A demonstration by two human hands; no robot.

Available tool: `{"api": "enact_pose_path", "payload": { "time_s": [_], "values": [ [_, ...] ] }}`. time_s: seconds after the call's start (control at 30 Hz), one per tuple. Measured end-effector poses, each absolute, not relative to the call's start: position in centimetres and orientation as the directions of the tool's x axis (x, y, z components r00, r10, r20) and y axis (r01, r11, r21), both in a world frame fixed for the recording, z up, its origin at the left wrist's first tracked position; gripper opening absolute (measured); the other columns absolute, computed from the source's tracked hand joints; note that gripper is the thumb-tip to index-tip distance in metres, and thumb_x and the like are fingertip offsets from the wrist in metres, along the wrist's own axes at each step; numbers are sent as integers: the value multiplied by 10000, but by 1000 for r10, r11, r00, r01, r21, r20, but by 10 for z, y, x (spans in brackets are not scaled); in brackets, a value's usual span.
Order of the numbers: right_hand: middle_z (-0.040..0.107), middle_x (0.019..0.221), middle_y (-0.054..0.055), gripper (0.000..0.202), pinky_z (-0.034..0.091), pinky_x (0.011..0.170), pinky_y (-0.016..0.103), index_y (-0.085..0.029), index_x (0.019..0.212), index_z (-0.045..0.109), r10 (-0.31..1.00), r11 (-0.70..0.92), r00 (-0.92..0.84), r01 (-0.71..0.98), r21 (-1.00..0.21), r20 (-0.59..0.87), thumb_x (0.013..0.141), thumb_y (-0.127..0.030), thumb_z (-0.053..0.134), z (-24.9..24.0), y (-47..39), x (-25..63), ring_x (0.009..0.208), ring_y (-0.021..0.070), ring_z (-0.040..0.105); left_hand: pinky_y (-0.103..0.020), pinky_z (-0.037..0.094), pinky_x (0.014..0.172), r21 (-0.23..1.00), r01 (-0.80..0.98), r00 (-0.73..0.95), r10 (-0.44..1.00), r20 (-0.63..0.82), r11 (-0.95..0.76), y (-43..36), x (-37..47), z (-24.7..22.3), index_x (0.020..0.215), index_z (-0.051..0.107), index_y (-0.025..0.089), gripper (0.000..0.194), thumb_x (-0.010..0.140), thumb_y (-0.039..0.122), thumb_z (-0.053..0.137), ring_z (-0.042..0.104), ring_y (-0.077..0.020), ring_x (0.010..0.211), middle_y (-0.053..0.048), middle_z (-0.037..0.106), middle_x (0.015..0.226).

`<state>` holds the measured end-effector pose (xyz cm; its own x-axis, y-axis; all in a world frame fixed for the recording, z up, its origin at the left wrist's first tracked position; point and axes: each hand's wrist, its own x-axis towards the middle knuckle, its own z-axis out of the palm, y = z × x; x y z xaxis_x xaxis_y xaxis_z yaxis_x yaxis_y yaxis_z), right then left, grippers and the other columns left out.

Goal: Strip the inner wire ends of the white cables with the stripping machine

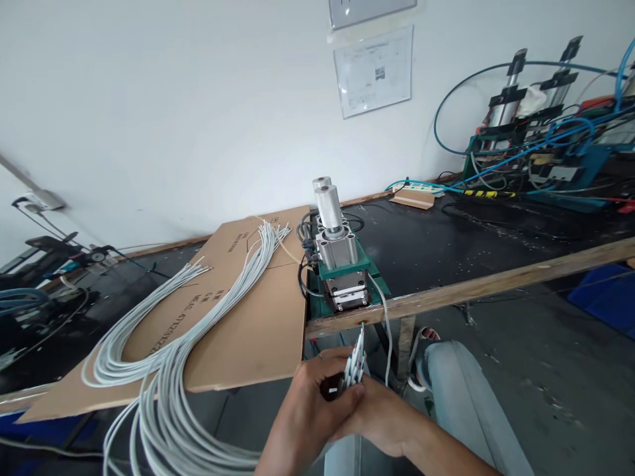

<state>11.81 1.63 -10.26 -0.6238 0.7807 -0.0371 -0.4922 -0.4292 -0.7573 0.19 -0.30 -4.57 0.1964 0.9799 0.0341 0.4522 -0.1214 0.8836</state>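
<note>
My left hand point(313, 400) is closed around a bundle of thin white cables point(355, 362), its thumb pressed across them. The cable tips point up and away from me, with small coloured wire ends showing. My right hand point(380, 411) is wrapped against the same bundle from the right, its fingers largely hidden behind the left hand. Both hands are in front of the table edge, above my lap. Just beyond them stands a small pneumatic machine point(342, 264) with a knurled metal knob on top and a green base.
A long bunch of white cables point(218, 317) curves over a flat cardboard sheet point(262, 330) and hangs off the front edge. The black table point(421, 251) has a wooden edge. More machines with blue hoses point(526, 132) stand at right; a grey cable point(385, 317) hangs down.
</note>
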Motion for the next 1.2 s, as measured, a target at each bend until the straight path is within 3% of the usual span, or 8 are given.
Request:
{"api": "enact_pose_path", "payload": {
  "time_s": [0.13, 0.27, 0.33, 0.47, 0.63, 0.87, 0.97, 1.2],
  "values": [
    [723, 787, -25, 429, 517, 739, 286, -211, 859, 746, 731, -503, -678, -466, -728, -72, 473, -115, 907, -105, 14, 121, 792, 203, 689, -347, 555, 808, 910, 409, 96, 995, 25, -62, -2, 4, -58, 1057, 825, 222, 273, 854, 305, 663, 737, -298, 898, -78, 811, 954],
    [735, 1070, 37, 461, 539, 887, 332, -271, 1099, 745, 863, -345, -505, -574, -742, -11, 671, -304, 912, -114, 11, 134, 1009, 227, 677, -360, 556, 870, 964, 267, -14, 1000, 21, -17, -1, 2, -63, 1041, 805, 183, 324, 884, 429, 666, 725, -315, 986, -110, 804, 1009],
    [725, 1115, 61, 395, 566, 857, 345, -281, 1143, 743, 918, -217, -395, -586, -780, 41, 793, -437, 837, -117, 11, 141, 954, 221, 683, -355, 549, 891, 979, 204, 13, 1000, 20, -22, -1, 2, -62, 1075, 793, 178, 346, 897, 450, 674, 704, -314, 1035, -125, 788, 1085],
    [714, 912, 67, 368, 599, 615, 322, -226, 1060, 756, 919, -98, -374, -520, -849, 123, 901, -552, 696, -113, 13, 147, 658, 177, 644, -311, 543, 831, 989, 140, 77, 997, 30, -41, 0, 4, -61, 1195, 751, 205, 377, 917, 451, 679, 683, -267, 973, -104, 769, 1090],
    [667, 842, 64, 405, 604, 527, 294, -186, 972, 727, 936, -79, -335, -491, -868, 104, 886, -580, 695, -111, 11, 139, 702, 198, 635, -261, 531, 687, 987, 158, 41, 999, 30, -36, 1, 6, -66, 1144, 762, 200, 402, 894, 506, 689, 651, -216, 817, -87, 741, 985],
    [689, 825, 62, 349, 590, 662, 290, -201, 897, 726, 978, 41, -164, -455, -890, 129, 840, -543, 765, -121, 1, 125, 777, 217, 673, -285, 558, 746, 983, 183, -19, 1000, 19, -15, 3, 6, -68, 1131, 758, 201, 457, 890, 576, 656, 680, -247, 876, -90, 755, 966],
    [693, 771, 57, 365, 589, 637, 304, -200, 829, 738, 978, -26, -193, -490, -871, 79, 811, -561, 785, -123, 4, 124, 697, 208, 672, -279, 560, 692, 980, 197, -21, 1000, 14, -9, 2, 6, -65, 1126, 755, 205, 478, 879, 601, 654, 687, -238, 817, -95, 770, 998],
    [711, 812, 56, 409, 567, 631, 321, -212, 905, 740, 969, -243, -221, -778, -580, -109, 738, -570, 849, -158, 0, 108, 732, 220, 677, -274, 535, 710, 953, 283, -70, 989, 131, -106, 3, 10, -55, 924, 709, 210, 385, 923, 579, 601, 662, -223, 773, -57, 704, 813]
  ]
}}
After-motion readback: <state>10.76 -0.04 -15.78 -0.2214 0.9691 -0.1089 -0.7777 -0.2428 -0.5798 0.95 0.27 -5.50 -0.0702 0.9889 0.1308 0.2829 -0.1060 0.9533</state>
